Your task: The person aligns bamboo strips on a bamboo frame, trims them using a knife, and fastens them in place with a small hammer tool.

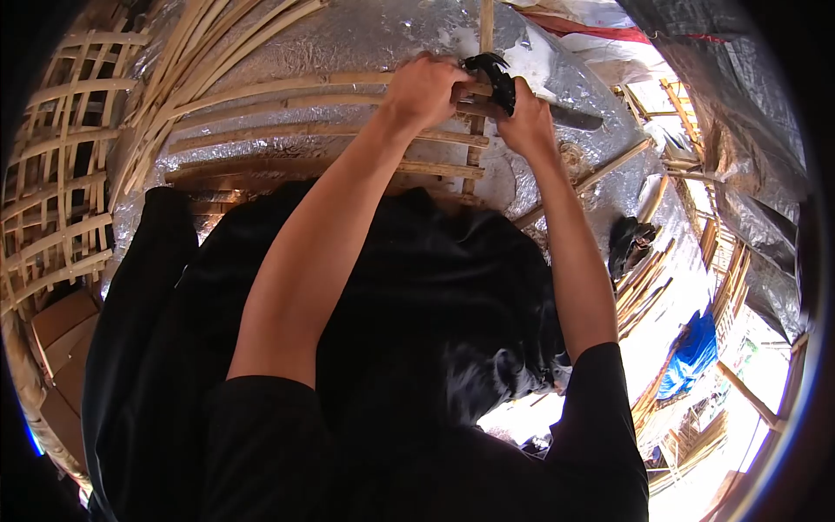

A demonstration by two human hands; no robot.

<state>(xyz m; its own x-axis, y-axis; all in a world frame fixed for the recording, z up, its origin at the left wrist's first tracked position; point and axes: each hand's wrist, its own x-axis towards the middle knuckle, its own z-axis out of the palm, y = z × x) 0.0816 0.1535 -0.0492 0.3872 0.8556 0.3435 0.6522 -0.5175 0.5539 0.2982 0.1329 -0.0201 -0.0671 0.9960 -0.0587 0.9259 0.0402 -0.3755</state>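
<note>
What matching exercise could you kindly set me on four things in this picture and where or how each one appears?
1. black object
2. woven panel
3. blue sheet
4. strip bundle

A. fanned out toward the top
B. between the left hand and the right hand
C. crossed in an open grid, far left
D. right side, below mid-height

Pairs: 1-B, 2-C, 3-D, 4-A

Two hands (pixel 424 91) meet at bamboo strips (pixel 339 78) around a black object (pixel 502 85).
</note>
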